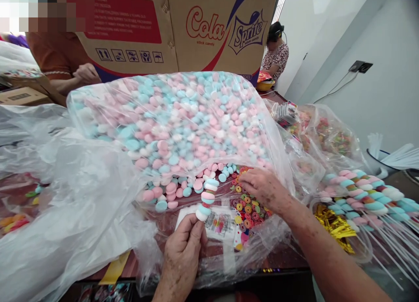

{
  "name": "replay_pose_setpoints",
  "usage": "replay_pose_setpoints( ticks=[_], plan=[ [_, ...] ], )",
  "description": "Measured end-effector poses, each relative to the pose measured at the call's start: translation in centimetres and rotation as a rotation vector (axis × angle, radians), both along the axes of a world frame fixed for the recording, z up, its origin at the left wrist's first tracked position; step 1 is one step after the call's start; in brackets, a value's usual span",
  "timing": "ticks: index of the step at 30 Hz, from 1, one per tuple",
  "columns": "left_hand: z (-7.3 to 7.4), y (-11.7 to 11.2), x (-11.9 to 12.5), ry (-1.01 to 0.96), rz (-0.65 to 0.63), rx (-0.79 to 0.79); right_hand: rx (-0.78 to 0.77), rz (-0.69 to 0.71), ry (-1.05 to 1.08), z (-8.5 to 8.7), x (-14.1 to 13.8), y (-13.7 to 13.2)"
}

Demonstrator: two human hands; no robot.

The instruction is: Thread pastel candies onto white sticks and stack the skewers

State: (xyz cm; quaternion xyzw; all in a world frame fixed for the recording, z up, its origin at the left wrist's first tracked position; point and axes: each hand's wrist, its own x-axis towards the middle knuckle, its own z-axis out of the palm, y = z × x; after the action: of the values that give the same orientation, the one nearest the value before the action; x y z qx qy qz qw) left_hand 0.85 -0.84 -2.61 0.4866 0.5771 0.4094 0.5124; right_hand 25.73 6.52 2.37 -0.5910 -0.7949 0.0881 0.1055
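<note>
My left hand [183,249] is closed in a pinch on a candy skewer [207,198] threaded with pink, blue and white marshmallow discs and a ring gummy, held upright. My right hand [262,186] reaches into a clear bag of small colourful ring gummies [247,208], fingers curled down onto them; whether they grip one I cannot make out. Behind both hands lies a large clear bag of pink, blue and white marshmallow discs [176,118], with loose discs spilling at its mouth.
Finished candy skewers [363,197] lie stacked at the right beside gold foil [334,225]. A Cola/Sprite cardboard box [183,27] stands behind. Crumpled clear plastic [65,206] covers the left. Other people sit at the far left [81,73] and far back right [276,53].
</note>
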Motion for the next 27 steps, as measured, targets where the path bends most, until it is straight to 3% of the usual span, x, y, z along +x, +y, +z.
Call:
replay_pose_setpoints(
  ticks=[5, 8, 13, 17, 24, 27],
  plan=[
    [-0.4, 0.1, -0.2, -0.003, 0.002, -0.010, 0.013, 0.056, -0.277, -1.3, -2.1, -0.5],
    [-0.6, 0.1, -0.2, -0.016, -0.010, -0.012, 0.038, 0.057, -0.311, -1.6, -2.2, -0.6],
    [-0.8, 0.1, -0.3, -0.003, -0.025, -0.009, 0.095, -0.046, -0.043, -1.1, -0.4, -0.3],
    [-0.7, 0.1, -0.3, -0.011, -0.039, -0.003, 0.010, -0.057, 0.161, -0.1, -0.5, 0.0],
    [-0.4, 0.0, -0.1, -0.020, -0.035, -0.001, -0.091, 0.068, -0.226, -1.2, -3.7, -0.1],
    [-0.3, -0.1, 0.0, -0.009, -0.031, 0.006, -0.084, 0.043, -0.223, -1.5, -3.0, 0.2]
  ],
)
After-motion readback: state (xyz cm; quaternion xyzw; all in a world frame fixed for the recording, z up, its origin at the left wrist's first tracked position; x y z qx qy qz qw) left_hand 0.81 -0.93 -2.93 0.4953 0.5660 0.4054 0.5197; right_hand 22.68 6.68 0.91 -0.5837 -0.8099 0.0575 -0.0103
